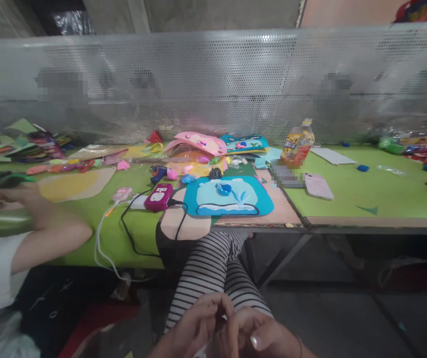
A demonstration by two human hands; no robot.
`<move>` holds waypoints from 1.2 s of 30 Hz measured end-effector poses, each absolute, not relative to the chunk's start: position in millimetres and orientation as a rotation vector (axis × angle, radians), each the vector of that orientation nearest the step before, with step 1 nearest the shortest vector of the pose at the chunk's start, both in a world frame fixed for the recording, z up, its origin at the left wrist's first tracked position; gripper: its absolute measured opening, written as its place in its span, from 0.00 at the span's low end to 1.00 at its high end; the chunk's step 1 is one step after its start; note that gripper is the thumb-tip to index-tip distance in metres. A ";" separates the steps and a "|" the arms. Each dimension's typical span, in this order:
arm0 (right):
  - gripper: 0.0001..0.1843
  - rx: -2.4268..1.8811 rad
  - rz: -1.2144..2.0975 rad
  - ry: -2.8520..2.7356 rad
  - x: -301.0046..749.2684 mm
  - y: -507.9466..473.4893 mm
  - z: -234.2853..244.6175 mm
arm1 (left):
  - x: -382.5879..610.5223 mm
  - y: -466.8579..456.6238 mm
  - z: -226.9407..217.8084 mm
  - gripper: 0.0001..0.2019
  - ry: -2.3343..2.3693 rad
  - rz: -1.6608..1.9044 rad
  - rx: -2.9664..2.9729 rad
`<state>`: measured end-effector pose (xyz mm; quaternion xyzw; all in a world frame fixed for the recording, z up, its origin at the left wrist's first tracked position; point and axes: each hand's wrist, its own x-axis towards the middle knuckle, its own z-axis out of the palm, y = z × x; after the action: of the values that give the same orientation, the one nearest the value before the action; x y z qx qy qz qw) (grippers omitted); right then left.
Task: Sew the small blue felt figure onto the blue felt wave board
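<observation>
Low over my lap, my left hand (pixel 200 320) and my right hand (pixel 256 333) come together with curled fingers. Something small, partly pale and partly reddish, seems to sit between them, but the fingers hide what it is. Beyond my knees, on the table edge, lies a teal foam panel (pixel 266 196) with a light blue middle, white wave shapes and a dark blue clay figure (pixel 224 189) on it. Neither hand touches the panel. Striped trousers (pixel 202 263) cover my legs beneath the hands.
A magenta power box (pixel 159 197) with cables stands left of the panel. Behind it lie clay lumps, a pink foam piece (pixel 202 143) and a snack bottle (pixel 298 144). A phone (pixel 318 186) rests to the right. At the left, a co-worker's arm (pixel 53 233) leans on the table.
</observation>
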<state>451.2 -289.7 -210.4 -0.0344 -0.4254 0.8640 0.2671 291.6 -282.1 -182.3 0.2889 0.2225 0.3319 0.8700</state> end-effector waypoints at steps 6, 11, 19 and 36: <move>0.21 -0.181 2.300 -1.076 458.7 -282.3 -198.1 | 291.6 -282.6 -191.9 0.13 0.533 0.693 0.588; 0.20 -0.208 2.348 -1.361 466.8 -254.9 -178.2 | 294.4 -264.3 -192.4 0.13 0.560 0.694 0.702; 0.16 -0.057 2.029 -1.836 473.4 -182.1 -92.7 | 307.4 -190.5 -119.5 0.24 0.424 0.764 1.067; 0.13 -0.687 1.434 -1.298 551.9 39.6 -71.6 | 312.8 63.1 -82.4 0.17 1.823 0.819 2.310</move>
<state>551.9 39.6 -71.6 -0.2861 -0.5409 0.5977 0.5180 312.8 63.1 -82.4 0.7555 0.5962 0.2680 0.0437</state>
